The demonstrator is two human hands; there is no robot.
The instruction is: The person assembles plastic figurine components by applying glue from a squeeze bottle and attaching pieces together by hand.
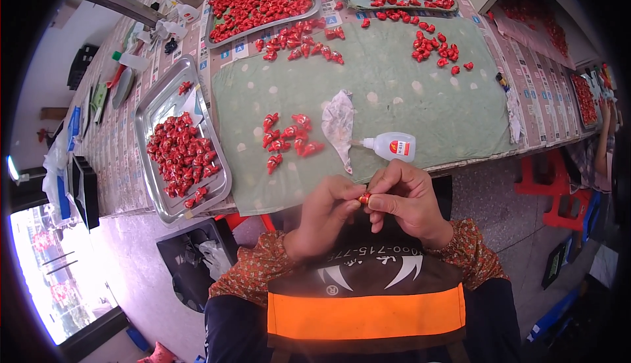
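Over the counter (112, 179), green cloth (447, 120) spreads just beyond the fingers. Left hand (322, 212) and right hand (411, 202) pinch one small red piece (364, 198) between fingertips, seemingly fine handwork; the next move calls for steady pressure.

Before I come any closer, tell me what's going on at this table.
A person's left hand and right hand pinch a small red piece at the table's near edge. On the green cloth lie a bottle, a rag and loose red pieces; more sit in a metal tray to the left.
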